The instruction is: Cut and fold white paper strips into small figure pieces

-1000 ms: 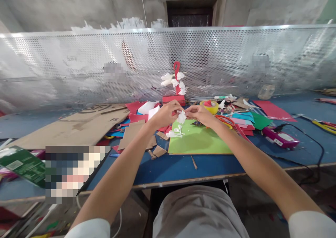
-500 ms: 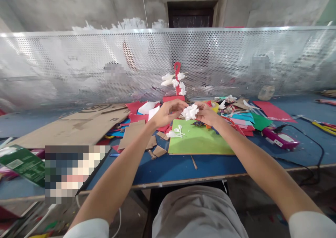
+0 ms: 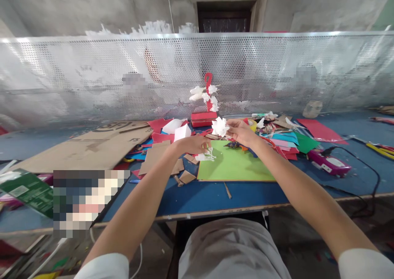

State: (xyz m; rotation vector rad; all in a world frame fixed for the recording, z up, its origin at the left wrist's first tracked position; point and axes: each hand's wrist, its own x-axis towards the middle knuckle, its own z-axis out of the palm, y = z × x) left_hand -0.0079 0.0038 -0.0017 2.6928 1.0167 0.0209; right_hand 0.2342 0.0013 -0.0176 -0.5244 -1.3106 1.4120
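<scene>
My right hand (image 3: 243,132) pinches a white paper flower (image 3: 219,127) with pointed petals, held up above the far edge of a lime-green sheet (image 3: 240,164). Over the sheet's left side, my left hand (image 3: 197,144) reaches down with its fingers slightly apart. Just under its fingertips lie small white pieces with thin stems (image 3: 209,156), partly covered by the hand; I cannot tell whether it touches them. Behind the hands stands a red stand (image 3: 204,118) with a curled red upright bearing several white flowers and buds.
Cardboard scraps (image 3: 186,177) and a large cardboard sheet (image 3: 89,147) lie to the left. Coloured paper, a green sheet (image 3: 305,142) and a purple device (image 3: 329,162) with a black cord are on the right. A perforated metal panel (image 3: 261,73) runs along the back.
My left hand has let go of the white flower and moved down and left to the small stemmed pieces. My right hand keeps the flower, now turned to show its petals.
</scene>
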